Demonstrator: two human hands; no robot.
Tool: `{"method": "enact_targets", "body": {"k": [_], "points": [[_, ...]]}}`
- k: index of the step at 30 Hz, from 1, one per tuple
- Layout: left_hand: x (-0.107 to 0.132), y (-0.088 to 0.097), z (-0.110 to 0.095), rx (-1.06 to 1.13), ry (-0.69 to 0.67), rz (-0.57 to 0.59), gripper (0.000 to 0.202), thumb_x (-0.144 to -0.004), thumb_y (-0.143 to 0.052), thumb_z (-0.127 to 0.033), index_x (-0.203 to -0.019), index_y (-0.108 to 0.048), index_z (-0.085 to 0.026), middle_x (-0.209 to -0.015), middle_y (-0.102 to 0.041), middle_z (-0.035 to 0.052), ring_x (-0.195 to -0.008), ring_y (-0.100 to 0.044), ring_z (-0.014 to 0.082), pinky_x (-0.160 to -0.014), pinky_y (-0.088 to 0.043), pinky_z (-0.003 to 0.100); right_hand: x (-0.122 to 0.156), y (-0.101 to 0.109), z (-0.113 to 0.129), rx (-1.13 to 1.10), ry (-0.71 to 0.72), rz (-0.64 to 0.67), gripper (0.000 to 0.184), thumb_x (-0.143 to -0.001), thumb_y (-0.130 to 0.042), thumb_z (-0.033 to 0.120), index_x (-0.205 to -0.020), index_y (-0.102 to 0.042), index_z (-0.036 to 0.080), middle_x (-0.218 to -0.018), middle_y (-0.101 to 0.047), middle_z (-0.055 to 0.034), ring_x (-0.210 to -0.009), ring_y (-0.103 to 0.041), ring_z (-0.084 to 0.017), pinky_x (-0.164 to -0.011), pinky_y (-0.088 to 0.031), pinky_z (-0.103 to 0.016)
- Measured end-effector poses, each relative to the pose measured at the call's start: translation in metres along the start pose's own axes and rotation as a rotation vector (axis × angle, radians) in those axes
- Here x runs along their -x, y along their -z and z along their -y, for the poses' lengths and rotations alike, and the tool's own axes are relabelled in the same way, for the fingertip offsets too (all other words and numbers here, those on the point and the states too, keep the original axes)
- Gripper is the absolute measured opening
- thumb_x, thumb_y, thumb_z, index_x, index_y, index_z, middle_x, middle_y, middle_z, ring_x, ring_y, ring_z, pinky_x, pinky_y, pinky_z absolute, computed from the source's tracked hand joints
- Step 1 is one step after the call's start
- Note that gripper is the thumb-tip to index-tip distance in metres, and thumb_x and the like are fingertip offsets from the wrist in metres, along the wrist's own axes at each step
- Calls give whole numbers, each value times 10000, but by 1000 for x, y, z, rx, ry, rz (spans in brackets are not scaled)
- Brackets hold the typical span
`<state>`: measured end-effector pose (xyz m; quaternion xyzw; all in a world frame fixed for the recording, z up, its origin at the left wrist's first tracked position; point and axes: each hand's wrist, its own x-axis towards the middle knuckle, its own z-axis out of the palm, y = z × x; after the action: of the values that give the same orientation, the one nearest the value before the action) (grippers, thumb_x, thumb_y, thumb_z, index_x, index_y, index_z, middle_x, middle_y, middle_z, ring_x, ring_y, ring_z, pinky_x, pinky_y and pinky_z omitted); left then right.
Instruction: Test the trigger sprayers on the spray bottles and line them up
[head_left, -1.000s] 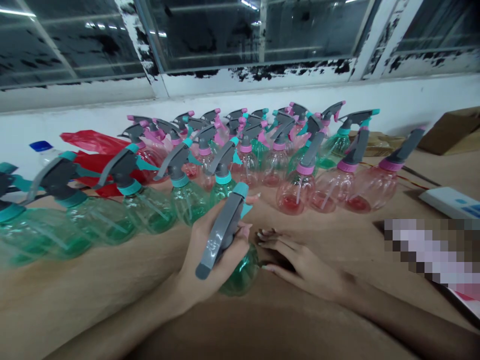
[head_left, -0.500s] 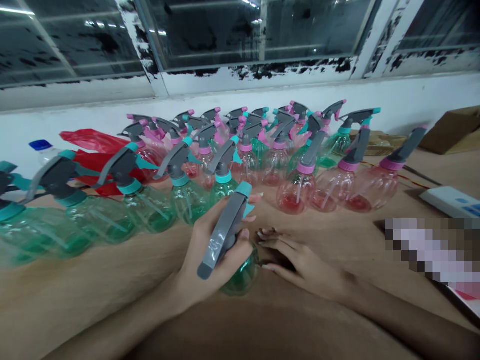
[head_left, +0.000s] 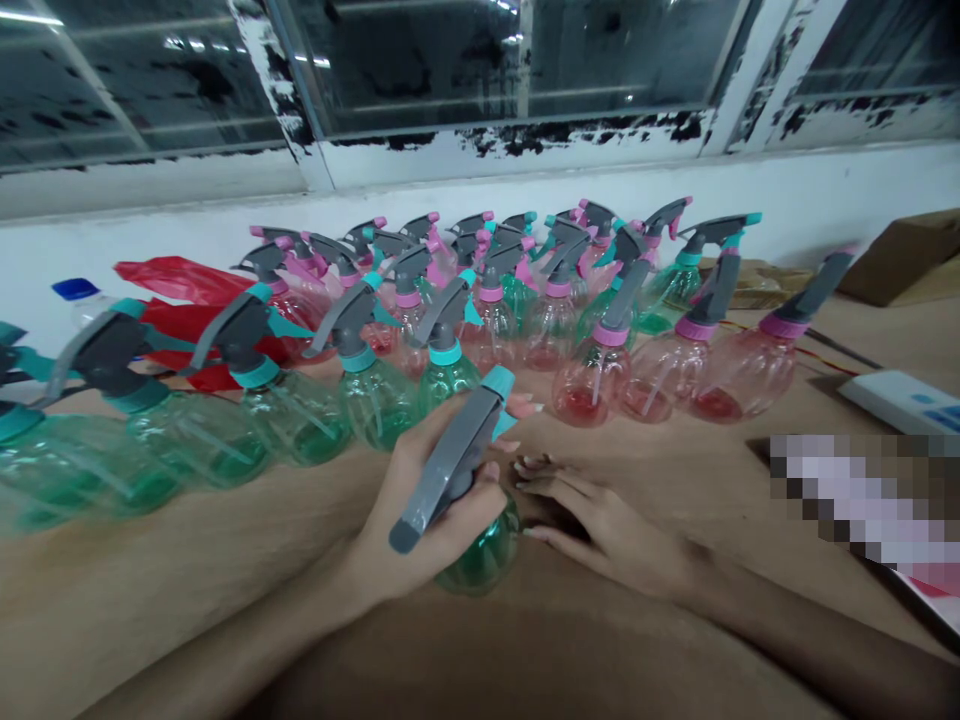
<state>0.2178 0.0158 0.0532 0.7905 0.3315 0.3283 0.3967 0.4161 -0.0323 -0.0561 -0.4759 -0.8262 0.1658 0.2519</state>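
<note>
My left hand (head_left: 409, 520) is wrapped round the neck of a green spray bottle (head_left: 480, 550) with a grey and teal trigger head (head_left: 450, 455); a finger lies over the trigger. The bottle stands on the brown table (head_left: 187, 560), tilted a little. My right hand (head_left: 600, 525) rests flat on the table just right of the bottle, fingers stretched out and holding nothing.
Several green spray bottles (head_left: 375, 395) stand in a row at left and several pink ones (head_left: 675, 365) at right, more behind them by the white wall. A red bag (head_left: 169, 280), a white device (head_left: 904, 400) and a cardboard box (head_left: 904, 255) lie about.
My left hand has tipped the spray bottle's head slightly up and to the right. The right hand has stayed flat in place.
</note>
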Motion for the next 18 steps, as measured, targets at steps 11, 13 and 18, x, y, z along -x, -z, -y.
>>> {"method": "enact_targets", "body": {"k": [11,13,18], "points": [[0,-2,5,-10,-113,-41,446,-732,-499,-98,-1132,-549,-288,-1168,-624,22,-813,-670,162,-660,-564,265,0,0,0,15,4,-7,370,-900,-509,357,-1226,-491,182,-1306,-554,-80,-1249,-456,-224,-1040,-396,-439],[0,-2,5,-5,-123,-37,435,-734,-494,-89,-1118,-545,-286,-1185,-607,23,-823,-665,155,-688,-557,266,0,0,0,17,6,-1,386,-900,-510,358,-1242,-479,183,-1323,-540,-79,-1259,-445,-221,-1049,-385,-438],[2,-2,5,-20,-93,-77,302,-710,-513,-126,-985,-560,-240,-788,-637,0,-657,-629,160,-585,-525,267,0,-1,-1,10,6,-4,375,-905,-499,366,-1232,-484,181,-1304,-553,-86,-1254,-450,-225,-1042,-392,-440]]}}
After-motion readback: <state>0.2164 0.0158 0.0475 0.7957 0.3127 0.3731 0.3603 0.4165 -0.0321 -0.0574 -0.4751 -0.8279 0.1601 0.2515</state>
